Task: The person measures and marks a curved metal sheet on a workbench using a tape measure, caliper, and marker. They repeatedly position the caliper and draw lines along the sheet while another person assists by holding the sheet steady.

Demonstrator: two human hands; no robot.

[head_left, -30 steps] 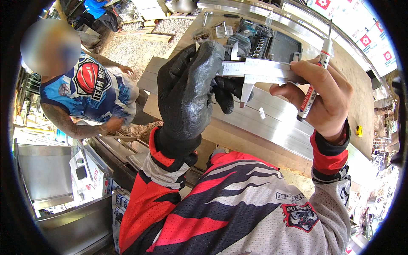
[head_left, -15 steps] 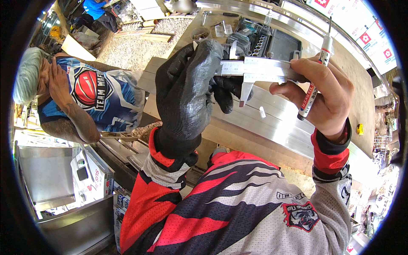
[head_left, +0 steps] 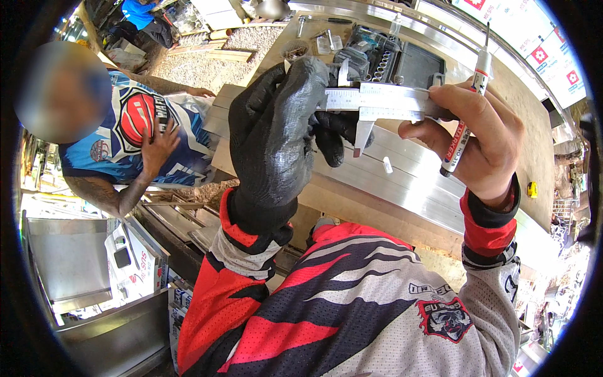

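My left hand (head_left: 273, 135), in a black coated work glove, is closed round the left end of a metal vernier caliper (head_left: 377, 98). The caliper lies level in front of me, its slider jaw pointing down and its scale facing me. My bare right hand (head_left: 487, 135) pinches the caliper's right end between thumb and forefinger. A white paint marker (head_left: 456, 146) with its slim tip pointing up is also tucked in the right hand, between the fingers. Below the caliper, a small white cap (head_left: 387, 164) lies on flat metal profiles (head_left: 408, 188).
Behind my hands stand an open socket set case (head_left: 383, 63) and a dark tray (head_left: 422, 66) on the workbench (head_left: 502, 88). A yellow tape measure (head_left: 532, 190) lies at the right. A co-worker (head_left: 138, 125) stands close at the left, above metal sheet parts (head_left: 69, 257).
The co-worker at the left has turned their head and lowered a hand to their chest. My hands and the caliper stay almost still.
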